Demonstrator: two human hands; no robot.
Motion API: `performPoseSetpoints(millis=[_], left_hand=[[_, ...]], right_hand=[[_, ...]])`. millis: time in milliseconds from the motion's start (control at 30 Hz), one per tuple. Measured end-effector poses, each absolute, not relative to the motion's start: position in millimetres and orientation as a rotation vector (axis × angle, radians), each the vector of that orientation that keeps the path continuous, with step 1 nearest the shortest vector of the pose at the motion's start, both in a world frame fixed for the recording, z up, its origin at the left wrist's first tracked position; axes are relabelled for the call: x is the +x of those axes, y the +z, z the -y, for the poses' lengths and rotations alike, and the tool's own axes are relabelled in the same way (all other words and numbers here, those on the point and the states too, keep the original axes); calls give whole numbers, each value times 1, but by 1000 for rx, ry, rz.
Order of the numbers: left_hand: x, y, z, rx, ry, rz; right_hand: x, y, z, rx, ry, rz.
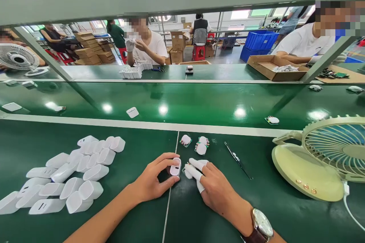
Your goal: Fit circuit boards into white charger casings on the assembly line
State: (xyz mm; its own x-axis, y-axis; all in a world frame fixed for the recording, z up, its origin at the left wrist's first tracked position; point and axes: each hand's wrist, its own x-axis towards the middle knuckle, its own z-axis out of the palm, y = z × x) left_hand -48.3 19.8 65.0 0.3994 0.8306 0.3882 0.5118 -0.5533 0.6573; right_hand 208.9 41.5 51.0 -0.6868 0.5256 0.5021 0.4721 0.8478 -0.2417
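Between the thumb and fingers of my left hand (156,174) is a white plastic housing (175,168), its slotted end turned toward my right hand. My right hand (209,178), with white finger cots on several fingers, pinches a small circuit board with a white round part (188,171) just to the right of the housing; the two are apart. Beyond my hands lie three similar boards, one on the left (186,140) and a pair (201,146) close together. A thin metal tweezer-like tool (238,160) rests at the right.
Many white housings (71,174) cover the left of the green table. A yellow-green fan (310,174) stands at the right. Past a pale rail (142,125), a green belt (188,100) carries a white square piece (132,112) and boards (272,120). Co-workers sit opposite.
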Motion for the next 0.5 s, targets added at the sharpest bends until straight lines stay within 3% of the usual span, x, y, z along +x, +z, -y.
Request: performPoseSetpoints(millis=[500], left_hand=[[-52,56,-18,2176,1034,-1204]], right_hand=[[202,48,-41,-841,72,2358]])
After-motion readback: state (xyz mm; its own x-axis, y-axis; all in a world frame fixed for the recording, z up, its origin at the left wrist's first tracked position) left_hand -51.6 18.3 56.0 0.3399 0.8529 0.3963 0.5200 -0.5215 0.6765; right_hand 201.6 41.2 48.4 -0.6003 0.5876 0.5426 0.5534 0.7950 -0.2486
